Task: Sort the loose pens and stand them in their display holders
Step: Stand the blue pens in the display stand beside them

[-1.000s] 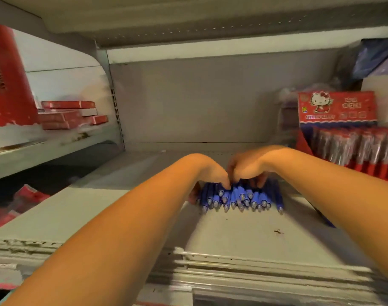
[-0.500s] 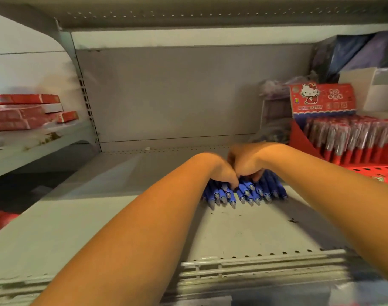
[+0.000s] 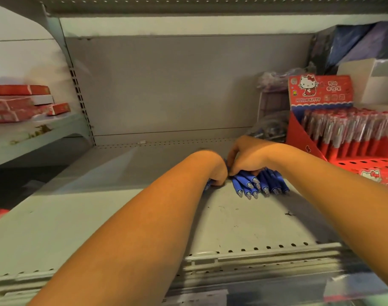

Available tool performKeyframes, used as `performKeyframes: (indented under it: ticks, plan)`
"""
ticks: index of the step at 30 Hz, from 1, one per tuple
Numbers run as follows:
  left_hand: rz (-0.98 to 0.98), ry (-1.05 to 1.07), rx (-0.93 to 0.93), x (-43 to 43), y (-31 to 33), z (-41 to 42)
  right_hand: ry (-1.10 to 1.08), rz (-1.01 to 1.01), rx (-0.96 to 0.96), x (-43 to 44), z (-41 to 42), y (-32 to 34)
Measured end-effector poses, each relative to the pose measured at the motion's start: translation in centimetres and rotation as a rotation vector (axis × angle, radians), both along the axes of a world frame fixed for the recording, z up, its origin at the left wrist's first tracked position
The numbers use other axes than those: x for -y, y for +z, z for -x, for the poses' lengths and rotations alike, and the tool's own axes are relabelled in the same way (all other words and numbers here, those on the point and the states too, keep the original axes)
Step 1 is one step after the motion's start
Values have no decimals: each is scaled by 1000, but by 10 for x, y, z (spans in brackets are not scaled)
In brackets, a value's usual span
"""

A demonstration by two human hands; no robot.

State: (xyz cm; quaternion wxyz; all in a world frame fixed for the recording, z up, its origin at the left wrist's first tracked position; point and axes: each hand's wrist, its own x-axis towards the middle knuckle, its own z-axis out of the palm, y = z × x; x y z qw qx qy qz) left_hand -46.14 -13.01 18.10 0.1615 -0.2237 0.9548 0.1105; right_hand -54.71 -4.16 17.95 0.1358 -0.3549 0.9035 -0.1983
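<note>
Early in the job, by the look of things; a heap of blue pens (image 3: 256, 184) lying flat on the grey shelf (image 3: 100, 213), tips toward the camera, none standing in any holder; left hand (image 3: 217, 173) knuckles-up at the heap's left edge, fingers curled under and mostly hidden, seemingly closed round a few pens, a sliver of blue showing beside the wrist; right hand (image 3: 247, 160) just beside it, touching or nearly so, fingers bent down and pressed together over the far ends of the pens; probably gathering the heap into a bundle. Off to the right, a red display holder (image 3: 303, 138), back rows packed with upright red pens (image 3: 347, 131), front holes bare; no telling whether the blue ones belong there, and no other holder in sight. Done, at most: the red rows stocked; left to do: lifting, sorting and standing every blue pen.
</note>
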Motion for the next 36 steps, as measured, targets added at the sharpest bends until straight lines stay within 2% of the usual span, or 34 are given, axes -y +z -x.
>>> performKeyframes:
  ticks: [5,8,11,14,17,20,23,26,29,36]
  plan:
    - [38,17,74,8,-1,-2,-27,102,42,-6,4,0]
    - [-16,130,-105,22,1,-7,-42,191,53,-9,5,3]
    - [-270,272,-330,33,4,-16,-67,346,65,-12,2,9]
    - [-617,345,-655,28,12,-23,-100,536,68,-15,-5,17]
    - [-913,331,-904,8,27,-27,-111,792,179,-20,-18,29]
    - [-1063,227,-1053,-16,38,-32,-43,989,331,-35,-35,35]
    - [-1056,120,-1112,-35,39,-38,-8,1125,422,-59,-49,30]
    - [-1045,31,-1071,-55,35,-43,-36,1220,456,-86,-59,27]
    - [-1093,-79,-1087,-77,33,-41,-95,1276,419,-116,-68,26]
    - [-1054,-319,-1218,-160,28,-26,-192,1415,216,-205,-87,25]
